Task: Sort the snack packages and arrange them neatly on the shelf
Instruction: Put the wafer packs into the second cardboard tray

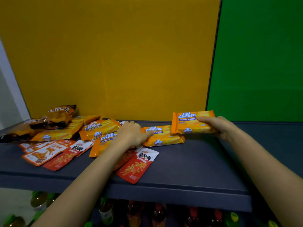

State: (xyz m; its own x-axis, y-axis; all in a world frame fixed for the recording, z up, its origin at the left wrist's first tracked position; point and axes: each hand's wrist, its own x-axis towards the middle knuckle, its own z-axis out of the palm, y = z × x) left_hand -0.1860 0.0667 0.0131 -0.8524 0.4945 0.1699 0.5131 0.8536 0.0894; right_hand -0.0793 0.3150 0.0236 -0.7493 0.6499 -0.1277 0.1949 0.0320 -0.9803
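Note:
On the dark shelf (193, 163) my right hand (219, 126) grips an orange Cal Cheese wafer pack (188, 122) standing on its long edge at the back right. My left hand (132, 133) rests on another Cal Cheese pack (164, 136) lying flat beside it, fingers curled over its left end. More Cal Cheese packs (98, 128) lie jumbled to the left. Red and white flat pouches (137, 164) and orange pouches (41, 153) are spread near the front. Dark orange chip bags (60, 115) are piled at the far left.
A yellow panel (114, 59) backs the shelf, with a green panel (259, 63) to its right. Bare shelf lies at the front right. Below the shelf's front edge stand several bottles (157, 213) with red and green caps.

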